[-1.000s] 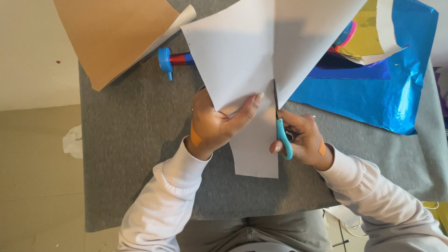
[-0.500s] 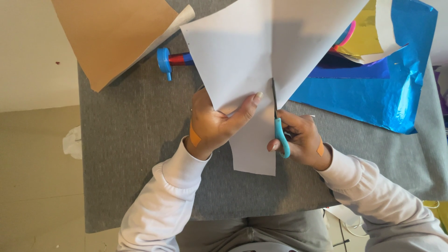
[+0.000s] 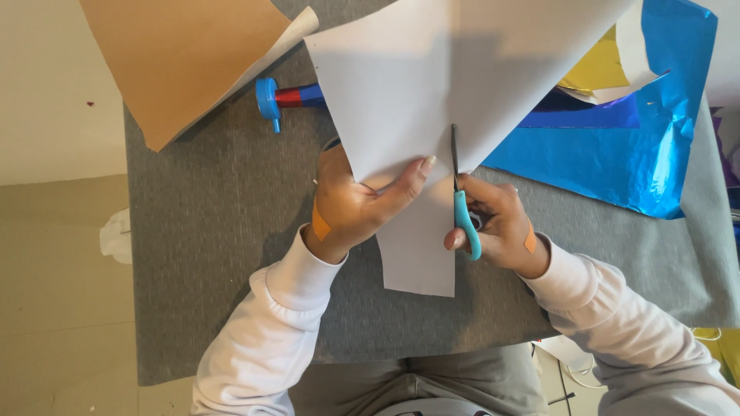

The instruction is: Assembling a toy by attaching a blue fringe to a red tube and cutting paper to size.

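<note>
Scissors (image 3: 460, 202) blades — half hidden behind white paper (image 3: 401, 100)

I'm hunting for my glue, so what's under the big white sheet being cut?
Poking out from under the white sheet is a blue-capped tube on the grey mat. The tube's far end is covered, as is the mat beneath.

Both arms wear loose white long sleeves with ribbed cuffs at the wrists. The left hand (image 3: 362, 204) and right hand (image 3: 497, 223) each carry an orange sticker near the wrist. Grey trousers cover the lap.
</note>
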